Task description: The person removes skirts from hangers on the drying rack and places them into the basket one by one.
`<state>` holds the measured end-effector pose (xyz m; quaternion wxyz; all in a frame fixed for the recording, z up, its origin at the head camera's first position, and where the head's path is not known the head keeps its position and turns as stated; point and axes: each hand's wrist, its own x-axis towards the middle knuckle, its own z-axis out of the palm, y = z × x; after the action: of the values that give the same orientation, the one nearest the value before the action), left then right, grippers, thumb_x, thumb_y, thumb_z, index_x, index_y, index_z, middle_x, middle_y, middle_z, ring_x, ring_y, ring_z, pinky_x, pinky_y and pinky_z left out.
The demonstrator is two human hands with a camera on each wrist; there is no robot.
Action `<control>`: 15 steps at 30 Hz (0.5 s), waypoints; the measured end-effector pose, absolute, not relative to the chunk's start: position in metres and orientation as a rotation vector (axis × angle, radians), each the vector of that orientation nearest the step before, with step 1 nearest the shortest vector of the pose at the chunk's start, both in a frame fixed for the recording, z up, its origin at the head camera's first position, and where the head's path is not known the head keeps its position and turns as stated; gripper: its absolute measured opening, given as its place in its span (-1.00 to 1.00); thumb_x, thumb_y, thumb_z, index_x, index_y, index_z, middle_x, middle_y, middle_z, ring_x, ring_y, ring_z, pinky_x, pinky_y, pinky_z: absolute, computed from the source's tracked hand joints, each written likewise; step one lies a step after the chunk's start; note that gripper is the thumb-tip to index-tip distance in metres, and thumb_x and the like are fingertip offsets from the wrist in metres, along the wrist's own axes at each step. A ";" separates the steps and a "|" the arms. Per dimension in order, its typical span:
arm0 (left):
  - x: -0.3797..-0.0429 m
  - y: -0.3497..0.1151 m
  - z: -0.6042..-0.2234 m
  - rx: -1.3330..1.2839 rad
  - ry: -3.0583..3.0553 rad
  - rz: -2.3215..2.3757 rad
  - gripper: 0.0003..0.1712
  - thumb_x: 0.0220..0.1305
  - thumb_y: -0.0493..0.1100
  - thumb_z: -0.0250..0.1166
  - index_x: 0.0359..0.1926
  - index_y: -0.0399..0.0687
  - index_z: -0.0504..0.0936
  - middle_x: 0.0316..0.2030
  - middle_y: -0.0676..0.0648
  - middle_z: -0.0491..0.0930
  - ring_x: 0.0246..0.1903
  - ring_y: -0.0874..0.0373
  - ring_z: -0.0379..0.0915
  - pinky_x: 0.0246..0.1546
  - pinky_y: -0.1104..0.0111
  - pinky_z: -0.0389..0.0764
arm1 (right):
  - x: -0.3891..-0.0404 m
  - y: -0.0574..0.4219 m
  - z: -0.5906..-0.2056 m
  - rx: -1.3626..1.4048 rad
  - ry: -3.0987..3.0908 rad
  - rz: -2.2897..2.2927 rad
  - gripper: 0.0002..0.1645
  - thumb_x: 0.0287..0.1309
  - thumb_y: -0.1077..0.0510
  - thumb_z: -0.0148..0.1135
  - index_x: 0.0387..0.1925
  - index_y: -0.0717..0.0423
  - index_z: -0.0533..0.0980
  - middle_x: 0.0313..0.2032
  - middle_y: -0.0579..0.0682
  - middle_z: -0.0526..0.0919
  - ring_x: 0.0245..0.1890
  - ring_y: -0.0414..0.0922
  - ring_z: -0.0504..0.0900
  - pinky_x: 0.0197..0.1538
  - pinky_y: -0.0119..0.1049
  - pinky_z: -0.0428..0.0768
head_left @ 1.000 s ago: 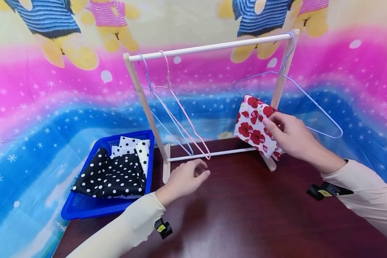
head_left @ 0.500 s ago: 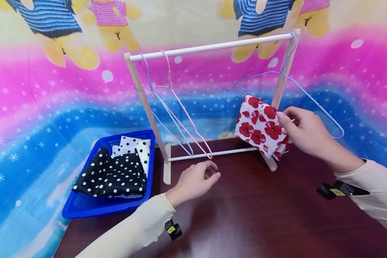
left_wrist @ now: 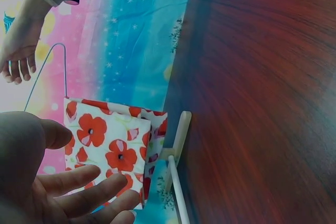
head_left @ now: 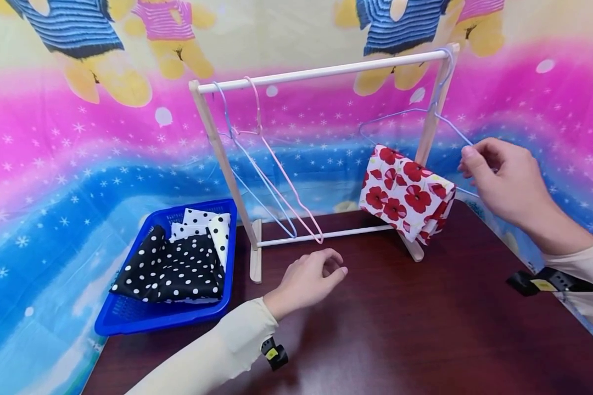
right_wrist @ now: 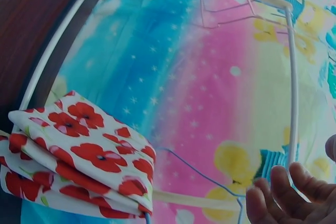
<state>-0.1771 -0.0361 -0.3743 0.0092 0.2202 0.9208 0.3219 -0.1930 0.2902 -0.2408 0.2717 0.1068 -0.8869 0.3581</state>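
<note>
A folded white cloth with red flowers (head_left: 400, 192) hangs over the lower bar of a blue hanger (head_left: 400, 114) at the rack's right end. My right hand (head_left: 511, 178) is just right of the cloth and overlaps the hanger's right arm in the head view. Its fingers are loosely bent and hold nothing in the right wrist view, where the layered folds of the cloth show at lower left. Over the table my left hand (head_left: 308, 280) hovers with relaxed fingers, below a pink hanger (head_left: 289, 186). The left wrist view shows that hand's spread fingers (left_wrist: 89, 198) in front of the cloth.
The wooden rack (head_left: 326, 71) stands at the back of the dark table (head_left: 400, 329). Another blue hanger (head_left: 257, 170) hangs beside the pink one. At left, a blue basket (head_left: 143, 326) holds black and white polka-dot cloths (head_left: 188, 269). A printed backdrop (head_left: 54, 181) surrounds the table.
My right hand has let go of the flowered cloth and moved right, off it to the hanger's right arm. The cloth stays hanging. My left hand has drifted slightly right.
</note>
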 end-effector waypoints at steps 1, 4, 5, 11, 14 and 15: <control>-0.177 -0.035 -0.374 0.691 2.870 1.011 -0.71 0.39 0.11 0.24 0.00 0.14 0.67 -0.29 0.20 0.73 -0.40 0.42 0.52 -0.32 0.42 0.49 | -0.193 0.292 -0.240 0.280 -2.370 0.969 -0.68 0.49 -0.01 0.05 -0.14 0.14 0.58 -0.44 -0.58 0.52 -0.41 -0.57 0.50 -0.31 -0.72 0.38; -0.177 -0.030 -0.373 0.706 2.854 1.032 -0.71 0.39 0.11 0.24 0.00 0.13 0.67 -0.29 0.20 0.73 -0.41 0.43 0.52 -0.33 0.42 0.49 | -0.194 0.299 -0.237 0.259 -2.334 0.983 -0.82 0.47 0.01 0.09 -0.19 -0.07 0.58 -0.42 -0.58 0.52 -0.39 -0.51 0.47 -0.31 -0.69 0.36; -0.177 -0.028 -0.373 0.711 2.850 1.036 -0.70 0.39 0.11 0.24 0.00 0.13 0.67 -0.29 0.20 0.74 -0.41 0.43 0.52 -0.33 0.43 0.49 | -0.195 0.301 -0.237 0.250 -2.324 0.986 -0.86 0.46 0.01 0.10 -0.20 -0.15 0.58 -0.41 -0.57 0.52 -0.37 -0.48 0.46 -0.32 -0.67 0.35; -0.178 -0.020 -0.370 0.726 2.844 1.046 -0.71 0.39 0.12 0.24 -0.01 0.15 0.67 -0.29 0.22 0.74 -0.40 0.45 0.52 -0.33 0.44 0.49 | -0.201 0.312 -0.236 0.163 -2.367 0.951 -0.76 0.45 -0.05 0.09 -0.04 -0.07 0.57 -0.29 -0.49 0.48 -0.35 -0.51 0.41 -0.30 -0.64 0.33; -0.178 -0.016 -0.370 0.743 2.836 1.052 -0.71 0.38 0.12 0.24 -0.01 0.15 0.67 -0.29 0.21 0.73 -0.40 0.46 0.52 -0.33 0.46 0.50 | -0.207 0.317 -0.237 0.111 -2.455 0.898 -0.51 0.47 -0.10 0.02 0.15 0.19 0.46 -0.05 -0.11 0.56 -0.33 -0.51 0.34 -0.30 -0.54 0.30; -0.179 -0.015 -0.370 0.750 2.832 1.053 -0.71 0.38 0.12 0.23 -0.01 0.15 0.67 -0.28 0.21 0.73 -0.40 0.46 0.52 -0.33 0.46 0.50 | -0.209 0.319 -0.238 0.091 -2.487 0.885 -0.46 0.48 -0.12 0.00 0.20 0.23 0.42 0.03 0.03 0.54 -0.29 -0.50 0.31 -0.27 -0.48 0.31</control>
<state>-0.1785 -0.0149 -0.3696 0.0143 0.2408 0.9096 0.3383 -0.2095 0.3192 -0.2378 0.2478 0.0334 -0.9122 0.3245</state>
